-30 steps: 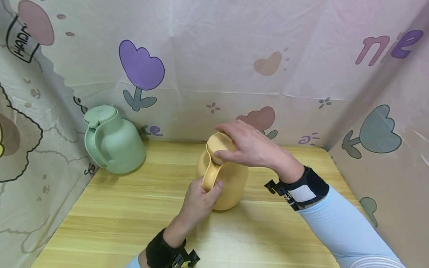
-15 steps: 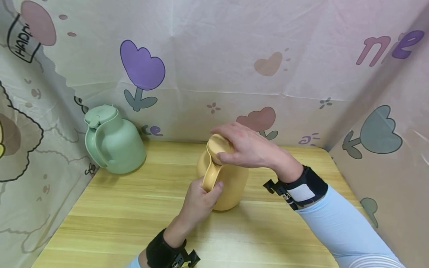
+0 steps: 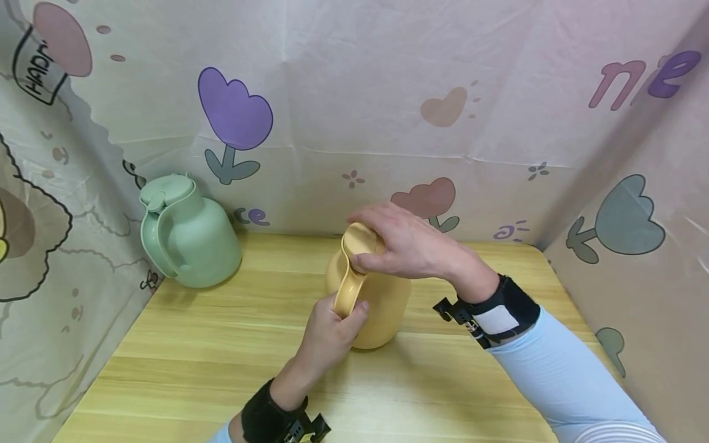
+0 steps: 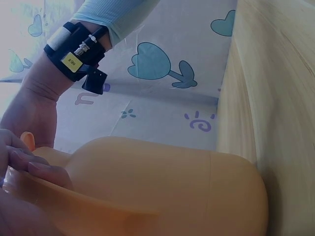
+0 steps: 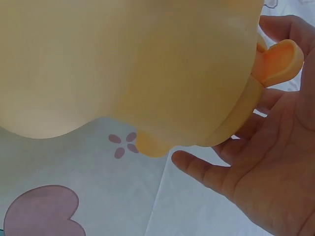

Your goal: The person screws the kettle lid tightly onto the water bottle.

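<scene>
A yellow thermos jug [image 3: 384, 314] stands upright on the wooden table with its handle toward me. In the head view my left hand [image 3: 327, 335] grips the handle, thumb along its right side. My right hand [image 3: 412, 246] holds the round lid [image 3: 360, 237] from the right, thumb on the near side and fingers over the far side. The right wrist view shows the jug's neck [image 5: 187, 73] up close, an orange lid tab [image 5: 280, 64] and the fingers spread around the lid. Seen from the left wrist, the jug's body [image 4: 162, 182] lies beyond the left fingers.
A similar green jug [image 3: 205, 246] with a closed lid stands at the table's back left corner. Printed cloth walls [image 3: 354, 111] rise behind the wooden table [image 3: 232, 357] and at both sides.
My right thumb and fingers have shifted slightly leftward on the lid. The left hand and both jugs look the same.
</scene>
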`<state>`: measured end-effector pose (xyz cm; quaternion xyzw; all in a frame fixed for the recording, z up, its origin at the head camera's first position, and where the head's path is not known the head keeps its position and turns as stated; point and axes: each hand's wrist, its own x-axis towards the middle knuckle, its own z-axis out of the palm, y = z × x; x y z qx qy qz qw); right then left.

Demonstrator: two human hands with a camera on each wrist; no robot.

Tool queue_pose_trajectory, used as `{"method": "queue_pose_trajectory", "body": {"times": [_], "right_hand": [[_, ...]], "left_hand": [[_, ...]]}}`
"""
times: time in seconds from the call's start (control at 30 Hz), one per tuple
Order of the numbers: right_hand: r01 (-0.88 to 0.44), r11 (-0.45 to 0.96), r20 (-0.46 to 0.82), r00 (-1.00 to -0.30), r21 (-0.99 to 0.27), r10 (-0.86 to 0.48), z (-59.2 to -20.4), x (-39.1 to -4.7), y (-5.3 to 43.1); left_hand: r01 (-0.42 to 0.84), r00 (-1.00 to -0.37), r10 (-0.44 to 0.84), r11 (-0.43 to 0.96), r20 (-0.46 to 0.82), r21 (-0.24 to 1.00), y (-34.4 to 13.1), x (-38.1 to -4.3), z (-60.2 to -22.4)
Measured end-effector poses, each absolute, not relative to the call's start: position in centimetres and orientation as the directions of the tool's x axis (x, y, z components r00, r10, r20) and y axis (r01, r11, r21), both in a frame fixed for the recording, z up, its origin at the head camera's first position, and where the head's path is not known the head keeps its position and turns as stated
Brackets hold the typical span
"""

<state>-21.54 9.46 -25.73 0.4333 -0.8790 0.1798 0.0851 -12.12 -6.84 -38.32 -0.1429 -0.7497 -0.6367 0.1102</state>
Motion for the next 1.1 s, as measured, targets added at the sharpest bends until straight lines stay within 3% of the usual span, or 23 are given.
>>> {"method": "queue_pose_trajectory", "body": {"times": [0.5,0.83,1.1], "right_hand": [[-0.763,0.615,0.334,-0.643,-0.198,-0.689,-26.1,-22.0,9.5],[-0.787,0.443,0.261,-0.577,-0.429,-0.774,-26.2,-22.5,11.6],[-0.761,0.429,0.147,-0.556,-0.487,-0.818,-25.7,-22.9,13.1]], "left_hand": [[0.339,-0.94,0.074,0.134,0.332,0.931,-6.9,-12.0,-38.3],[0.346,-0.938,0.069,0.152,0.339,0.926,-6.9,-12.1,-38.5],[0.334,-0.942,0.062,0.144,0.328,0.931,-6.8,-12.0,-38.3]]}}
